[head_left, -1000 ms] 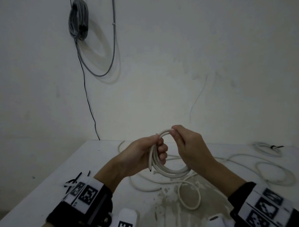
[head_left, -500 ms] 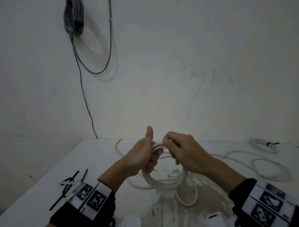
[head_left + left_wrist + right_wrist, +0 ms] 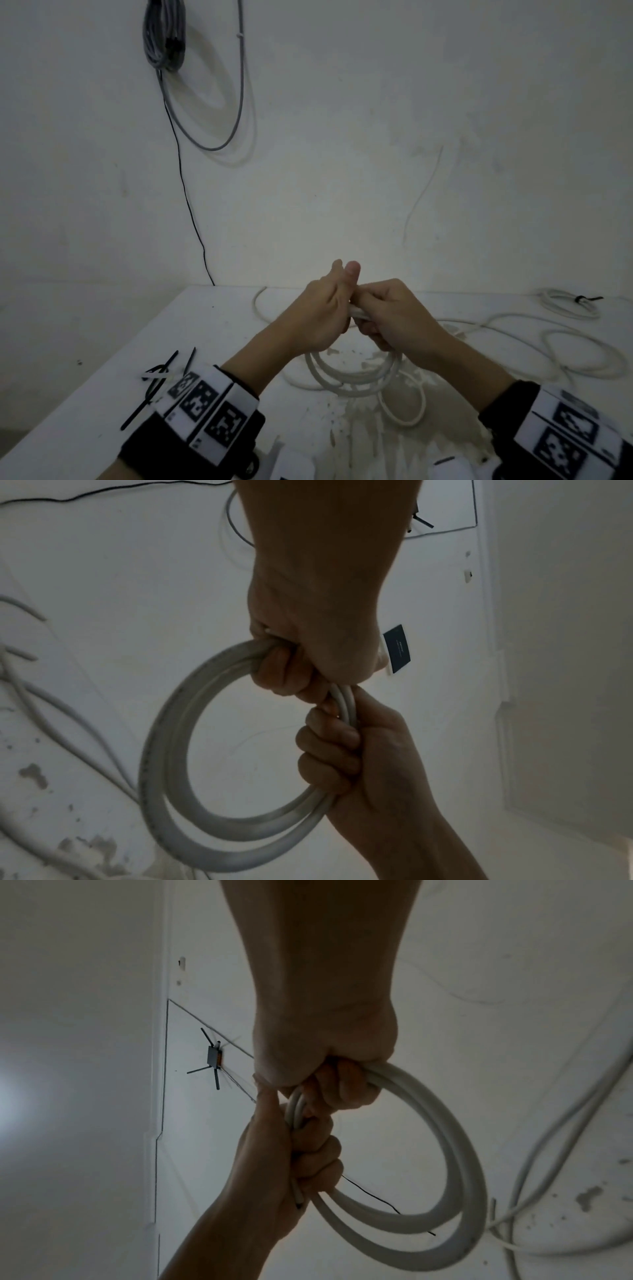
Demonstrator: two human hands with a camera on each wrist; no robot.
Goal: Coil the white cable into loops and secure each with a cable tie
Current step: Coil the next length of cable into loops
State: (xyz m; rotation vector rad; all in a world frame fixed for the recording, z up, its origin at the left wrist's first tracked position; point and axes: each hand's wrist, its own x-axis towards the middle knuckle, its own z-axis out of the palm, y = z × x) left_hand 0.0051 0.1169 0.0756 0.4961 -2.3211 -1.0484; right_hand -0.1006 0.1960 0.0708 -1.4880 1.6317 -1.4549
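The white cable is wound into a coil [image 3: 356,382] of a few loops that hangs above the table. My left hand [image 3: 325,308] and right hand [image 3: 394,315] grip its top side by side, knuckles almost touching. In the left wrist view the left hand's fingers [image 3: 284,669] are curled round the coil's strands [image 3: 164,764], and the right hand [image 3: 342,750] grips them just beyond. The right wrist view shows the right hand [image 3: 335,1080] and the left hand [image 3: 304,1153] both closed round the coil [image 3: 462,1164]. The rest of the cable [image 3: 582,359] trails loose over the table to the right.
Several black cable ties [image 3: 161,377] lie on the white table [image 3: 102,394] at the left, near my left wrist. A small coil [image 3: 568,305] bound with a black tie lies at the far right. A grey cable bundle [image 3: 164,34] hangs on the wall.
My right hand went from pinching the top of the loop to gripping the coil in a fist beside the left hand. The coil now hangs lower, beneath both hands.
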